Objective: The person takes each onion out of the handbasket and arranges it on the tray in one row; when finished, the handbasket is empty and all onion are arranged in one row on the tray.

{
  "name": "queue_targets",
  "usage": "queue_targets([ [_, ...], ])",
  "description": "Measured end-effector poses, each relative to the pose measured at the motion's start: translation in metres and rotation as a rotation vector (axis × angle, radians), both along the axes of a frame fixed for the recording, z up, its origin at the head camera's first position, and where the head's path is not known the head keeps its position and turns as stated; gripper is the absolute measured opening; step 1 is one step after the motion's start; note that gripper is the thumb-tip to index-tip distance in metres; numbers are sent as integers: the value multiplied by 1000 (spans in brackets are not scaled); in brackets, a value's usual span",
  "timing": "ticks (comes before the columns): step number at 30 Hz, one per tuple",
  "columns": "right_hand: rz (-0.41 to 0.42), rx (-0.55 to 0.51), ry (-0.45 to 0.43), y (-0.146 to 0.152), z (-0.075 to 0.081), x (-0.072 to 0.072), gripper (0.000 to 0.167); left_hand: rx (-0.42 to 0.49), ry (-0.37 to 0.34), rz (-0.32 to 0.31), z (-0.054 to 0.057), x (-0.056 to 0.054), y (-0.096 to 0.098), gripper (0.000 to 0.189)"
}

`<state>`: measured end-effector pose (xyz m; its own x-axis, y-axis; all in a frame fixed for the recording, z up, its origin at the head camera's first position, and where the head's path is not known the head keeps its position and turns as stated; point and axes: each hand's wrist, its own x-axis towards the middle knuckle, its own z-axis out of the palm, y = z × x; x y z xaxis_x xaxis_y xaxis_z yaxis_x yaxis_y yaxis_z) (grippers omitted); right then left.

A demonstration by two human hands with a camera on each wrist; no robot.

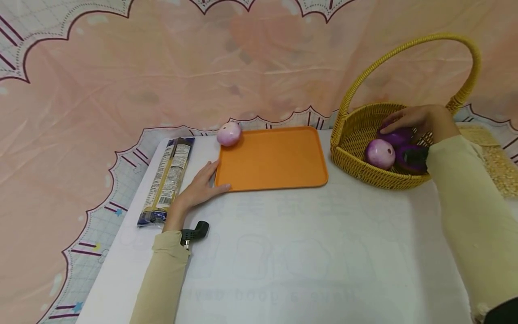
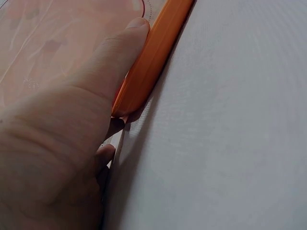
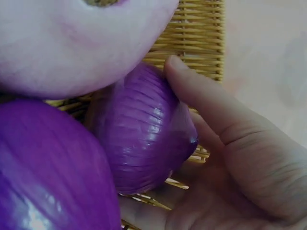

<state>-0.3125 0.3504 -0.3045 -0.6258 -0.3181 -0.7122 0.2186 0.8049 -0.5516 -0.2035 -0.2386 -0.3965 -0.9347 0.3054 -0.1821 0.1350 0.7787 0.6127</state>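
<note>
My left hand [image 1: 199, 185] rests at the front left corner of an orange tray [image 1: 273, 159], thumb along the front edge and fingers against the left side. In the left wrist view the thumb lies along the tray's rim [image 2: 148, 72]. A pale purple onion [image 1: 229, 134] sits at the tray's back left corner. On the right, my right hand [image 1: 418, 120] reaches into a yellow wicker basket [image 1: 344, 159]. Its thumb and fingers are curled round a dark purple onion [image 3: 139, 129]. Beside that lie a pale onion [image 1: 379, 154] and another glossy dark purple one [image 3: 48, 167].
A long printed packet [image 1: 167, 180] lies left of the tray, beside my left wrist. The basket's tall handle [image 1: 404, 45] arches over the right hand. A woven straw item [image 1: 499, 162] lies at the right, partly behind the sleeve. A patterned cloth [image 1: 243, 67] hangs behind the white table [image 1: 303, 252].
</note>
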Motion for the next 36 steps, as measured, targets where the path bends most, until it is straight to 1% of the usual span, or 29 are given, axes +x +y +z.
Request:
queue_targets([
  [4,0,31,37,-3,1,2,85,-3,0,-2,0,1,0,94],
  [9,15,106,130,-10,2,9,90,-7,3,-7,0,0,1,94],
  [11,11,131,153,-14,4,12,94,-7,3,-9,1,0,1,94],
  [13,-14,127,146,-18,7,16,95,-6,2,-10,1,1,2,94],
  [15,-62,101,114,-22,9,19,95,-6,-3,-9,1,1,2,94],
  [19,-97,54,78,-25,9,19,92,-6,-7,-9,1,2,2,94],
  [23,-51,79,80,-26,8,16,94,-9,-1,-8,1,3,3,94],
  [26,-35,103,77,-28,8,14,97,-12,-3,-3,2,4,2,94],
  [32,-68,111,61,-30,7,10,97,-14,-5,10,2,6,0,94],
  [35,-121,79,52,-31,5,9,95,-10,-8,9,2,7,-1,94],
  [36,-114,80,55,-31,4,9,95,-9,-9,7,3,8,-1,94],
])
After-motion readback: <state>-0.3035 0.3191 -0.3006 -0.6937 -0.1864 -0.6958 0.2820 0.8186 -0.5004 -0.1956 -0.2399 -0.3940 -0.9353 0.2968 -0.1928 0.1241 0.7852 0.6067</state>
